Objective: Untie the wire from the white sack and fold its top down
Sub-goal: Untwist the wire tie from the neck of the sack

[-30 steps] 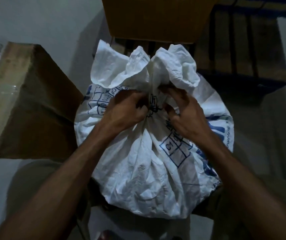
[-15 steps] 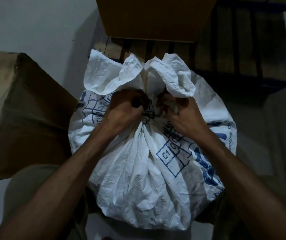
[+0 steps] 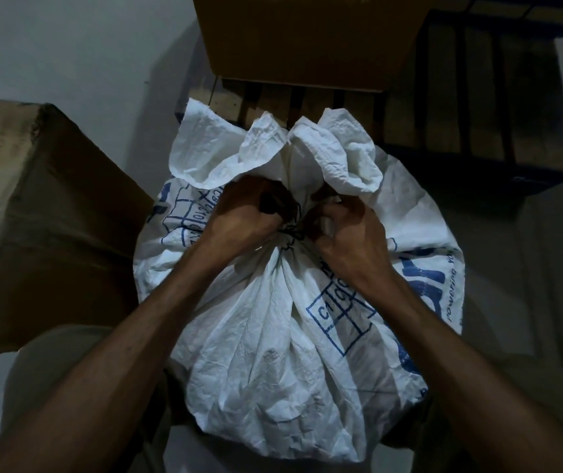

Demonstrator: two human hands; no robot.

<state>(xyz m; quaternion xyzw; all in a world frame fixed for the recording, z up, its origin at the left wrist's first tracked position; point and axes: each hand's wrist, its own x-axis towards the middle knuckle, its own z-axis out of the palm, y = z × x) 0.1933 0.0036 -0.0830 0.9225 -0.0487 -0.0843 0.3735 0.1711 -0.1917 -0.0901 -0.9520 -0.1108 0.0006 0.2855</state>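
Note:
A full white sack (image 3: 266, 353) with blue print stands in front of me, its top gathered into a neck. A thin dark wire (image 3: 288, 230) is wound around that neck. My left hand (image 3: 242, 213) grips the neck on the left, fingers curled at the wire. On the right of the neck, my right hand (image 3: 345, 230) pinches the wire, its fingers curled. Above both hands the sack's loose top (image 3: 273, 148) flares out in crumpled folds. The fingertips and much of the wire are hidden.
A cardboard box (image 3: 34, 216) stands close on the left of the sack. Another cardboard box (image 3: 307, 39) sits behind it on a wooden pallet (image 3: 478, 114). The floor (image 3: 68, 46) is pale grey. The light is dim.
Both hands stay at the tied neck with small finger shifts. The camera has tilted, so the sack sits lower in view.

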